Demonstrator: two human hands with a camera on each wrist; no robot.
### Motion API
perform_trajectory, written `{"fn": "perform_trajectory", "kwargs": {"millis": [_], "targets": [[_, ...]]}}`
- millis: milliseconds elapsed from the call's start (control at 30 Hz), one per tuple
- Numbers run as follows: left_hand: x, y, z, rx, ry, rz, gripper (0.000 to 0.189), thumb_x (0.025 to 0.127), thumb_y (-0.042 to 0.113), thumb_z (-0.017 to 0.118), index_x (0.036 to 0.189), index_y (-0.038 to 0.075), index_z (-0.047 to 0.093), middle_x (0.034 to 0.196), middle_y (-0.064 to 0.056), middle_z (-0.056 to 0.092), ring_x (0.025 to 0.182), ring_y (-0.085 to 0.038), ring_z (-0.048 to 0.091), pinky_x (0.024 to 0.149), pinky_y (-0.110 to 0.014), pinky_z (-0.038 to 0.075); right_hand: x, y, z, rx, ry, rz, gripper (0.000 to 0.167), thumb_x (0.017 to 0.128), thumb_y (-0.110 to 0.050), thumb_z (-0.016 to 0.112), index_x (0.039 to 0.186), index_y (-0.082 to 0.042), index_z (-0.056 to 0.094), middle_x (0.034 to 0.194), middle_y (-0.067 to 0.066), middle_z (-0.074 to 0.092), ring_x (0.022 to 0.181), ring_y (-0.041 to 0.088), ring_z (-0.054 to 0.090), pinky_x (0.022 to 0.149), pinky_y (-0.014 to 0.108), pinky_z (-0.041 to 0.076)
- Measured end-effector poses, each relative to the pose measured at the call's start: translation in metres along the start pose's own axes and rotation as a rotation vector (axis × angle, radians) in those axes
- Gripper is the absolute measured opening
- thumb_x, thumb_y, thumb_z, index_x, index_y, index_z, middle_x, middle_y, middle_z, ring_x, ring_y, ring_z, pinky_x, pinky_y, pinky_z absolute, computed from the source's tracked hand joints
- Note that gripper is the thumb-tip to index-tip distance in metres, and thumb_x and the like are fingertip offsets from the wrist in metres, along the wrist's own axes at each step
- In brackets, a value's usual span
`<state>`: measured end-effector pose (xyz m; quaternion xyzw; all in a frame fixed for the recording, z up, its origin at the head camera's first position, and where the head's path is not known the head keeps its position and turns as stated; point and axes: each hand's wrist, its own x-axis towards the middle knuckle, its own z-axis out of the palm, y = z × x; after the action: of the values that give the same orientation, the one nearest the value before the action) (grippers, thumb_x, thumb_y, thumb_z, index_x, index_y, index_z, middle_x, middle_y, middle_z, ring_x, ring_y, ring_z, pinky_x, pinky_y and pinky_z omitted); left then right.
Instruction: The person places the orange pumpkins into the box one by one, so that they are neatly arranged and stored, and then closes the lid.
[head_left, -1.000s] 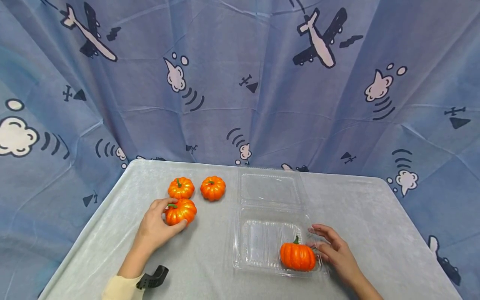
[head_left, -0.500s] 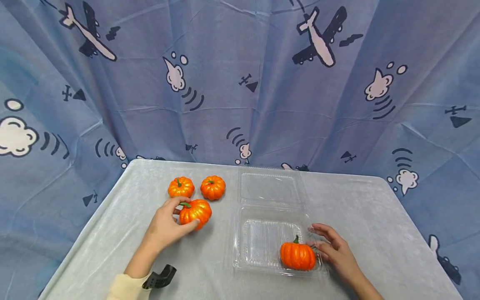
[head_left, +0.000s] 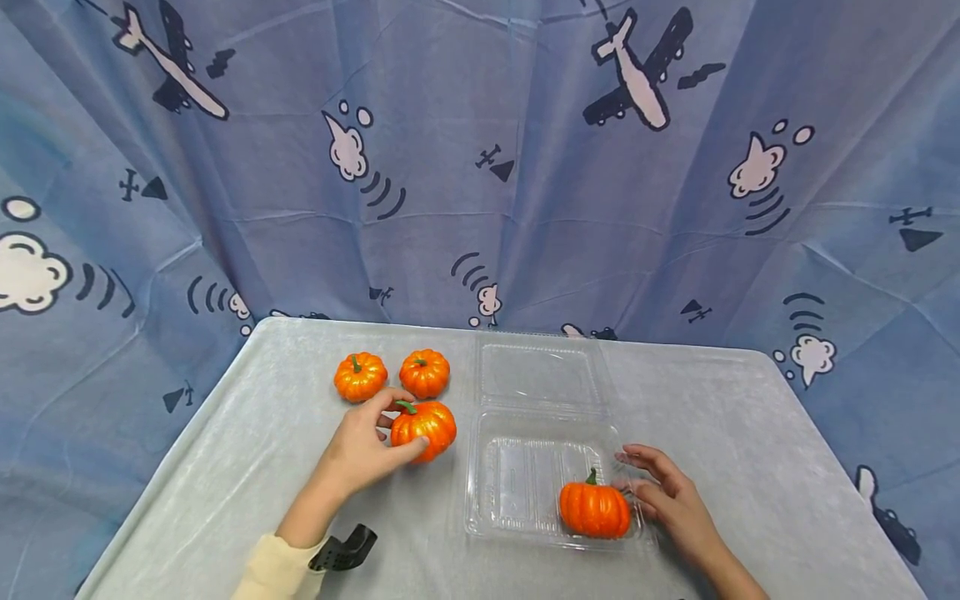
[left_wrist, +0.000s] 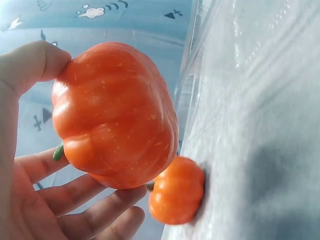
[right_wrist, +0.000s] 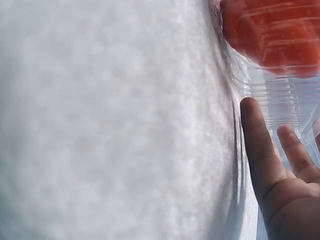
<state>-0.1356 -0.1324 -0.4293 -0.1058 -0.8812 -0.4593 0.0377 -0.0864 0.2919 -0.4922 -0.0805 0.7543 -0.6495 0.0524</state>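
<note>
A small orange pumpkin with a green stem is pinched between the thumb and fingers of my left hand, held up off the table as the left wrist view shows. My right hand rests at the right side of a clear plastic clamshell box, its fingers extended along the wall. Inside that box, at the front right corner, sits another pumpkin, stem pointing away. Through the plastic, the right wrist view shows this pumpkin above my fingertips.
Two more pumpkins, one on the left and one on the right, stand behind my left hand. The box's lid lies folded back flat toward the far table edge. A blue patterned curtain hangs behind the white-covered table.
My left hand has carried its pumpkin to the right, away from the left rear one and closer to the box. My right hand and the boxed pumpkin have stayed put.
</note>
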Motion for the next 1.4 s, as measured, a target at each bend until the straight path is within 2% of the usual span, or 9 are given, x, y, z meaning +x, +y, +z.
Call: {"fn": "perform_trajectory", "kwargs": {"millis": [267,500,600,800,1000,1133,1233,1400], "targets": [[0.004,0.017,0.014,-0.07,-0.063,0.012,0.041,0.071,0.024,0.08,0.107,0.026,0.061,0.1,0.004,0.068,0.076,-0.013,0.061,0.072,-0.039,0.054,0.001,0.0,0.0,0.001,0.0,-0.005,0.043,0.096,0.001,0.046,0.137,0.008,0.035,0.123,-0.008,0.06,0.098,0.014,0.069,0.078,0.026,0.057],[0.008,0.032,0.027,-0.104,-0.119,0.054,0.039,0.072,0.025,0.079,0.106,0.025,0.061,0.097,0.006,0.069,0.076,-0.011,0.062,0.072,-0.034,0.054,0.002,0.0,0.0,-0.013,-0.001,-0.011,0.043,0.096,0.001,0.046,0.136,0.009,0.035,0.123,-0.008,0.06,0.098,0.015,0.069,0.079,0.026,0.057],[0.009,0.037,0.033,-0.119,-0.147,0.073,0.038,0.072,0.026,0.078,0.106,0.025,0.061,0.097,0.008,0.069,0.077,-0.01,0.062,0.073,-0.037,0.053,0.002,0.0,0.0,-0.015,-0.002,-0.014,0.043,0.096,0.001,0.045,0.136,0.009,0.034,0.123,-0.008,0.06,0.098,0.015,0.069,0.078,0.026,0.057],[0.012,0.043,0.045,-0.105,-0.196,0.106,0.038,0.072,0.028,0.078,0.106,0.027,0.061,0.099,0.007,0.068,0.081,-0.009,0.062,0.072,-0.035,0.053,0.001,0.0,0.001,-0.009,-0.001,-0.017,0.043,0.096,0.002,0.046,0.136,0.009,0.035,0.123,-0.008,0.06,0.098,0.014,0.069,0.078,0.026,0.057],[0.018,0.049,0.054,-0.094,-0.222,0.164,0.039,0.072,0.028,0.078,0.106,0.02,0.06,0.098,0.004,0.067,0.084,-0.012,0.062,0.077,-0.031,0.055,0.0,-0.001,0.001,-0.007,0.006,-0.018,0.043,0.096,0.002,0.046,0.136,0.01,0.034,0.123,-0.008,0.06,0.097,0.013,0.069,0.078,0.026,0.057],[0.022,0.052,0.058,-0.097,-0.279,0.166,0.038,0.072,0.029,0.077,0.105,0.019,0.06,0.101,0.003,0.067,0.087,-0.013,0.062,0.076,-0.027,0.055,0.0,-0.001,0.001,-0.013,0.011,-0.008,0.043,0.096,0.001,0.046,0.136,0.009,0.035,0.123,-0.009,0.06,0.098,0.013,0.069,0.078,0.026,0.057],[0.024,0.056,0.06,-0.064,-0.313,0.158,0.037,0.073,0.032,0.076,0.104,0.02,0.06,0.105,0.003,0.065,0.088,-0.013,0.062,0.076,-0.028,0.055,0.0,-0.001,0.001,-0.017,0.011,0.001,0.043,0.096,0.001,0.046,0.137,0.008,0.035,0.123,-0.009,0.06,0.098,0.012,0.068,0.078,0.026,0.057],[0.027,0.06,0.065,-0.011,-0.335,0.201,0.037,0.073,0.033,0.076,0.103,0.018,0.061,0.104,0.002,0.064,0.086,-0.011,0.061,0.08,-0.029,0.055,0.0,0.0,0.001,-0.023,0.012,0.001,0.043,0.096,0.0,0.046,0.137,0.008,0.035,0.123,-0.008,0.06,0.098,0.012,0.068,0.078,0.026,0.057]]}}
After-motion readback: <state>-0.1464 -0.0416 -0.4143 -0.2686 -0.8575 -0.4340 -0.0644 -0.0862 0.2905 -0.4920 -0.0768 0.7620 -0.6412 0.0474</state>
